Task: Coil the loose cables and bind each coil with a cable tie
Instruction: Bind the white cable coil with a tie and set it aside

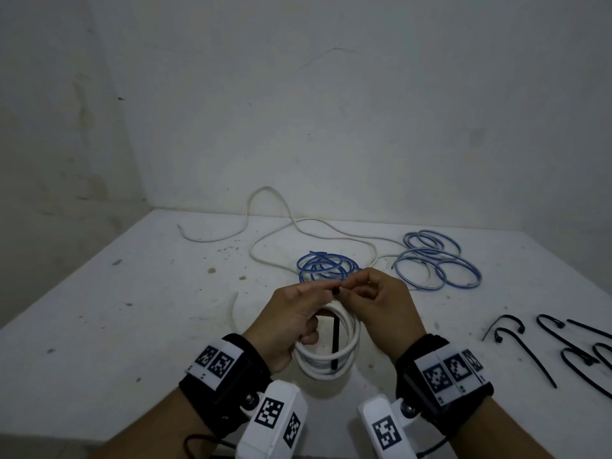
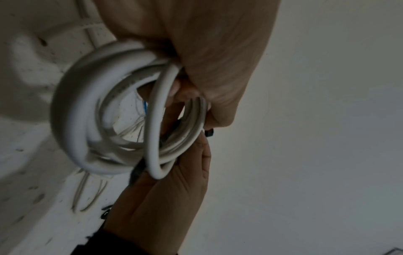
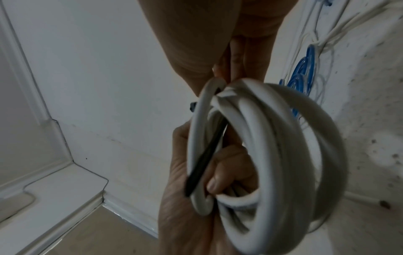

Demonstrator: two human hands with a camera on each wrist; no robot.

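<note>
My left hand (image 1: pixel 326 293) holds a coil of white cable (image 1: pixel 344 356) upright above the table, its fingers curled through the loops. A black cable tie (image 1: pixel 335 342) passes through the coil and hangs down across it. The tie's head (image 1: pixel 336 290) sits at the top of the coil, where the fingertips of both hands meet. My right hand (image 1: pixel 352 289) pinches the tie beside the head. In the right wrist view the tie (image 3: pixel 207 155) runs along the inside of the coil (image 3: pixel 283 155). The left wrist view shows the tie's head (image 2: pixel 209 132) above the coil (image 2: pixel 76 120).
A loose white cable (image 1: pixel 275 233) trails over the far part of the white table (image 1: pixel 132 293). Two bunches of blue cable (image 1: pixel 326 266) (image 1: pixel 437 263) lie behind my hands. Several spare black cable ties (image 1: pixel 563 346) lie at the right. Walls close off the back and left.
</note>
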